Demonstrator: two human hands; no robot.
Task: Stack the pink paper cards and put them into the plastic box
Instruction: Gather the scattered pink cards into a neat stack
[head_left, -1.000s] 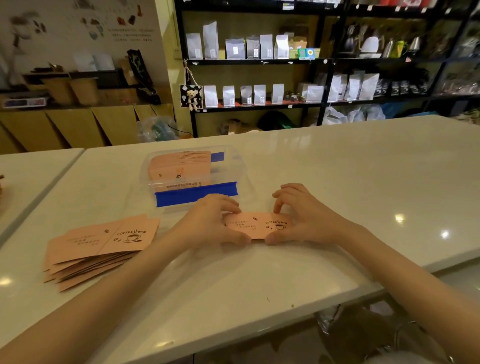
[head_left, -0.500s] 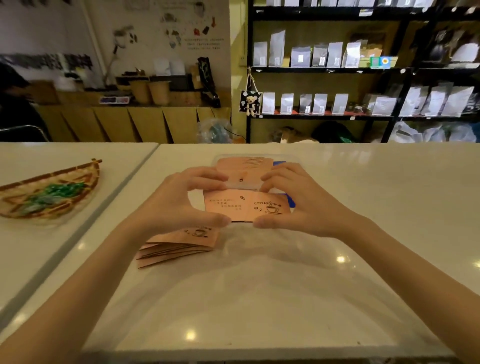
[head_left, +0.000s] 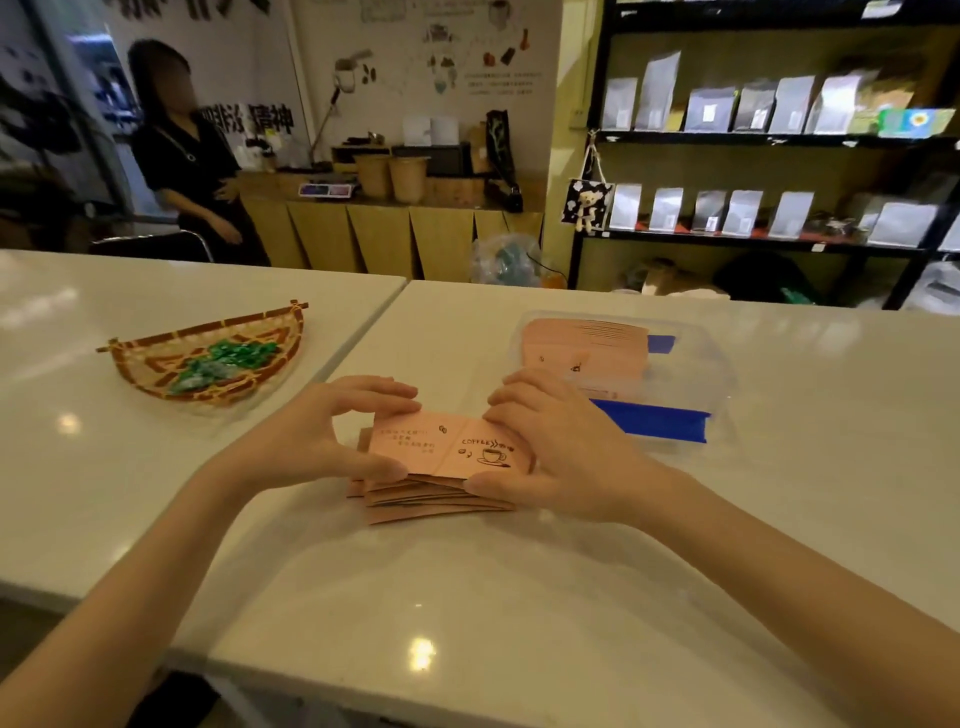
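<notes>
A small stack of pink paper cards (head_left: 447, 449) with a coffee-cup drawing on top sits on a looser pile of pink cards (head_left: 426, 501) on the white table. My left hand (head_left: 322, 434) grips the stack's left end and my right hand (head_left: 561, 447) grips its right end. Behind my right hand stands the clear plastic box (head_left: 696, 364) with blue strips. More pink cards (head_left: 582, 345) lie inside the box.
A woven basket (head_left: 156, 358) with green wrapped sweets sits on the adjoining table at the left, across a narrow gap. A person in black stands at the far left. Shelves of pouches line the back right.
Both hands carried the small stack left from in front of the box and set it onto the loose pile. The view turned left, bringing the basket and a person into sight.
</notes>
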